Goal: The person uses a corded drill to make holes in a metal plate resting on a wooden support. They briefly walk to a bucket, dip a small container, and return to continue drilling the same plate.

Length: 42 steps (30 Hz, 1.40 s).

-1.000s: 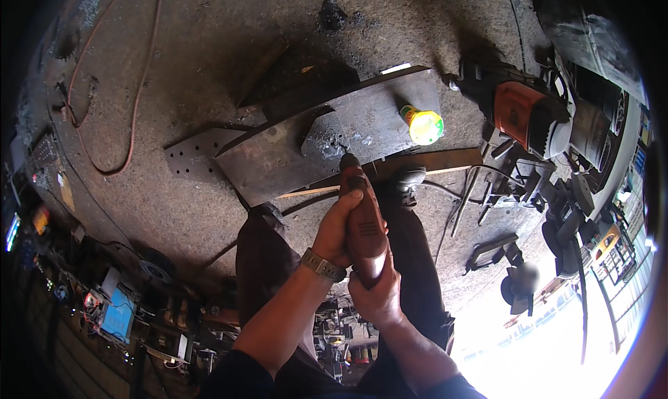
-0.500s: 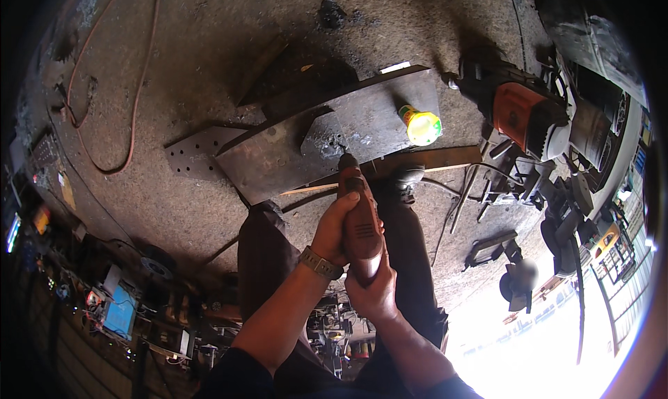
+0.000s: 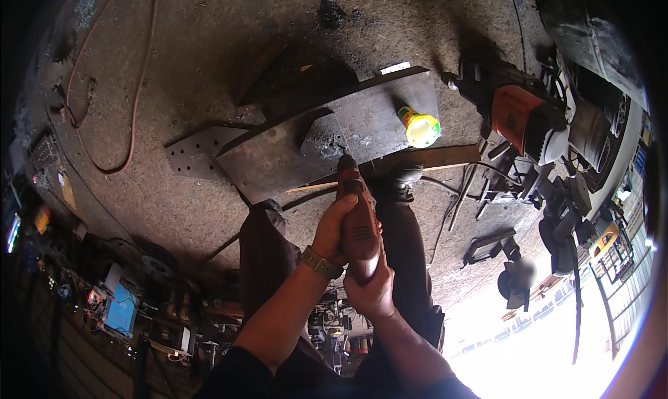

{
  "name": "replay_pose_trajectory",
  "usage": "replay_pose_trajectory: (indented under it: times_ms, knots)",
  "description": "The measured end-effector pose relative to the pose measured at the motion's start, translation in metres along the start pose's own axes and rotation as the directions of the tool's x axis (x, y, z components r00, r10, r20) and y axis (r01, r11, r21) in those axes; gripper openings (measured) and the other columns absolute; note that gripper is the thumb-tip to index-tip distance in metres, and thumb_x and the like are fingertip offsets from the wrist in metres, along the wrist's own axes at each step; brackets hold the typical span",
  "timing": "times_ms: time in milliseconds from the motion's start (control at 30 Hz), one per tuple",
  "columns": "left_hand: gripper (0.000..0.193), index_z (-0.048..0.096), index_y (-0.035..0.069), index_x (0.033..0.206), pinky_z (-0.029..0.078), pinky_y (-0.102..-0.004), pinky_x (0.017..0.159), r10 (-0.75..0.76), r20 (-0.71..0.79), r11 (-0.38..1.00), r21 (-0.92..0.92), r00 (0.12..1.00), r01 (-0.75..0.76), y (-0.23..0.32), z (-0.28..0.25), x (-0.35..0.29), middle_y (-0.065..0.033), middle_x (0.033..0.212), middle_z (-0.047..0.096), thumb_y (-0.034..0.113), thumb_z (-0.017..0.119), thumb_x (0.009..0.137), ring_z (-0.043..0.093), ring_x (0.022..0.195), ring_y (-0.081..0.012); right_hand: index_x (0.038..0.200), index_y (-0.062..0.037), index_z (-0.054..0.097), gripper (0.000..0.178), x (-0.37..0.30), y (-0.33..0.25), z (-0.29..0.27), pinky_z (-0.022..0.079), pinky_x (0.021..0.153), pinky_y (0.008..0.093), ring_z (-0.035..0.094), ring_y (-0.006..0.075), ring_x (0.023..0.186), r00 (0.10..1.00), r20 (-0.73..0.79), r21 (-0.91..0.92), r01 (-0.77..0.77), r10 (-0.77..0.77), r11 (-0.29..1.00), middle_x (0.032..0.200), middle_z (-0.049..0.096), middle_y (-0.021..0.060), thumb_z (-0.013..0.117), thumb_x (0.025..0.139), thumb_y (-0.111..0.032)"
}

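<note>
Rough concrete floor (image 3: 195,72) spreads beneath the work. Above it, between the person's knees, is a red power drill (image 3: 360,228), its long axis running away from the body, chuck foremost and slanting slightly left. Left hand (image 3: 332,226) is wrapped around the drill's body, thumb on top; right hand (image 3: 371,289) is closed around its rear, most fingers hidden. At the nose sits a small dark plate (image 3: 321,136), lying on a larger steel plate (image 3: 254,157) that also bears a yellow tub (image 3: 417,123). Farther right rests an orange-and-black machine (image 3: 518,117).
</note>
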<state>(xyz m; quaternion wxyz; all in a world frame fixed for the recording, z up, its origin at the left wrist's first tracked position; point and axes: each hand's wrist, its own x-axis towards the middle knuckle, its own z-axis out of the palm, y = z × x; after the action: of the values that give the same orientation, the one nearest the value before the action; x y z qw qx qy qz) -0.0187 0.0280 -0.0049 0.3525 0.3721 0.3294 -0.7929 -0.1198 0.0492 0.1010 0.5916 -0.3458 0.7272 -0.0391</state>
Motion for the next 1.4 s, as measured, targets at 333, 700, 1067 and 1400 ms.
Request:
replay_pose_trajectory:
  times_ms: [333, 700, 1067, 1400]
  knots:
    - [0.049, 0.058, 0.002, 0.112, 0.061, -0.0426, 0.071, -0.007, -0.064, 1.0, -0.02, 0.998, 0.005, -0.001, 0.004, -0.001, -0.0134, 0.095, 0.068, 0.046, 0.063, 0.089, 0.07, 0.08, -0.0286, 0.157, -0.0019, 0.013, 0.094, 0.002, 0.006, -0.002, 0.055, 0.093, 0.0405, 0.067, 0.0362, 0.113, 0.999, 0.041, -0.037, 0.024, -0.022, 0.999, 0.124, 0.063, 0.0291, 0.065, 0.078, -0.009]
    - [0.054, 0.059, -0.001, 0.112, 0.062, -0.0425, 0.067, -0.031, -0.049, 0.999, -0.023, 0.998, 0.03, -0.001, -0.003, -0.001, -0.017, 0.092, 0.068, 0.047, 0.063, 0.088, 0.071, 0.079, -0.0298, 0.157, 0.0006, 0.011, 0.095, 0.002, 0.014, 0.002, 0.055, 0.092, 0.0403, 0.068, 0.0371, 0.111, 0.991, 0.009, -0.054, 0.131, -0.131, 0.99, 0.122, 0.064, 0.0308, 0.065, 0.078, -0.008]
    - [0.051, 0.058, 0.0, 0.112, 0.062, -0.0422, 0.068, 0.039, -0.084, 0.999, 0.003, 0.996, -0.039, -0.003, 0.004, 0.0, -0.0169, 0.092, 0.068, 0.046, 0.061, 0.09, 0.07, 0.08, -0.0296, 0.151, 0.0061, 0.027, 0.081, 0.001, 0.0, -0.001, 0.052, 0.097, 0.0385, 0.065, 0.0305, 0.118, 0.998, 0.025, 0.01, -0.053, 0.052, 0.999, 0.124, 0.064, 0.027, 0.062, 0.08, -0.005]
    - [0.054, 0.058, 0.0, 0.112, 0.061, -0.0442, 0.067, -0.026, -0.043, 1.0, 0.017, 0.999, 0.027, -0.003, -0.008, 0.003, -0.0193, 0.092, 0.067, 0.049, 0.06, 0.089, 0.07, 0.08, -0.0308, 0.151, 0.0072, 0.025, 0.083, 0.001, -0.001, 0.0, 0.051, 0.097, 0.0399, 0.064, 0.0334, 0.119, 0.999, 0.026, 0.008, -0.041, 0.041, 0.999, 0.126, 0.062, 0.0286, 0.062, 0.078, -0.004]
